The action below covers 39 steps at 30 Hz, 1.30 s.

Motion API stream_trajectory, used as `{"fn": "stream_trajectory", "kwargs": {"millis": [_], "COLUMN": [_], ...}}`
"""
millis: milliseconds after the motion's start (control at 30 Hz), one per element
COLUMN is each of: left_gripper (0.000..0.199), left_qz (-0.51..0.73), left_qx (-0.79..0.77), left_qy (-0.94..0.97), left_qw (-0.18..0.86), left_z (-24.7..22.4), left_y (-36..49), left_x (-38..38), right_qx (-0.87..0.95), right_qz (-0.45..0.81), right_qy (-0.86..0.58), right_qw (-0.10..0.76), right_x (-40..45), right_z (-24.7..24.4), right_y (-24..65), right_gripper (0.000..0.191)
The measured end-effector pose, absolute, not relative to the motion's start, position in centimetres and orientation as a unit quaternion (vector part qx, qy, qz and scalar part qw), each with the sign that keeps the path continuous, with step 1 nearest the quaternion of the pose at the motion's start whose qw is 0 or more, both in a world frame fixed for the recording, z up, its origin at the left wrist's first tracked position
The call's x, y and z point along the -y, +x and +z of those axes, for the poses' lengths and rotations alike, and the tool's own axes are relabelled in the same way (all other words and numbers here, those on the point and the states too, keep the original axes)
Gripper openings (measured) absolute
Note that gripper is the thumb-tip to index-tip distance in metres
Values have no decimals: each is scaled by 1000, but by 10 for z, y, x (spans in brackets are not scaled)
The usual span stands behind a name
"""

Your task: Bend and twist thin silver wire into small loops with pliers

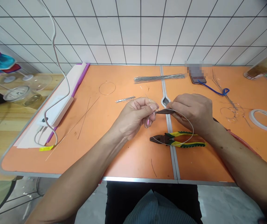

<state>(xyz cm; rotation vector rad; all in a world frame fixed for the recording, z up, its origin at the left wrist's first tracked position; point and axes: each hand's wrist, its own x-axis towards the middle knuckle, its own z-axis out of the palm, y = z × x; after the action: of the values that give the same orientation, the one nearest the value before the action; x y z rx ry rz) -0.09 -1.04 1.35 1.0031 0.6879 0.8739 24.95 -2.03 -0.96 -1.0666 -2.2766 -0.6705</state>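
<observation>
A white tiled wall rises behind an orange table, whose two panels meet along a grey metal seam. A white power strip lies near the table's left side, and a grey floor shows below the front edge.

Above the table's middle, a thin silver wire curves in a wide, springy loop between the hands, passing just over a pair of combination pliers with yellow-and-green grips. The left hand is closed in a pinch on the wire near a small pink bead. The right hand is clenched around a dark pointed tool and seems to hold the wire there too (the fingers hide most of it, so it could be small pliers or tweezers).

Around them lie a smooth wire hoop, a bundle of straight metal rods, and a tangle of wire coils. A roll of white tape sits at the right, and a dark phone with a blue cord lies near the back edge.
</observation>
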Motion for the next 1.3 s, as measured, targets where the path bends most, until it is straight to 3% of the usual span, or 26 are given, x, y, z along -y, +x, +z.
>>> {"fn": "stream_trajectory", "kwargs": {"millis": [300, 700, 933, 1300], "left_gripper": [28, 31, 32, 32], "left_qz": [366, 347, 336, 376], "left_qx": [-333, -330, -338, -327], "left_qy": [420, 398, 378, 377], "left_qw": [761, 782, 794, 781], "left_z": [13, 15, 15, 16], "left_y": [-1, -2, -3, -1], "left_x": [9, 7, 7, 6], "right_qx": [824, 823, 831, 817], "right_qz": [-334, -351, -275, -271], "right_qy": [-405, -405, -433, -439], "right_qw": [215, 189, 215, 259], "right_x": [20, 18, 17, 19], "right_z": [-5, 0, -3, -11], "right_y": [249, 247, 247, 245], "right_gripper": [32, 38, 38, 24]}}
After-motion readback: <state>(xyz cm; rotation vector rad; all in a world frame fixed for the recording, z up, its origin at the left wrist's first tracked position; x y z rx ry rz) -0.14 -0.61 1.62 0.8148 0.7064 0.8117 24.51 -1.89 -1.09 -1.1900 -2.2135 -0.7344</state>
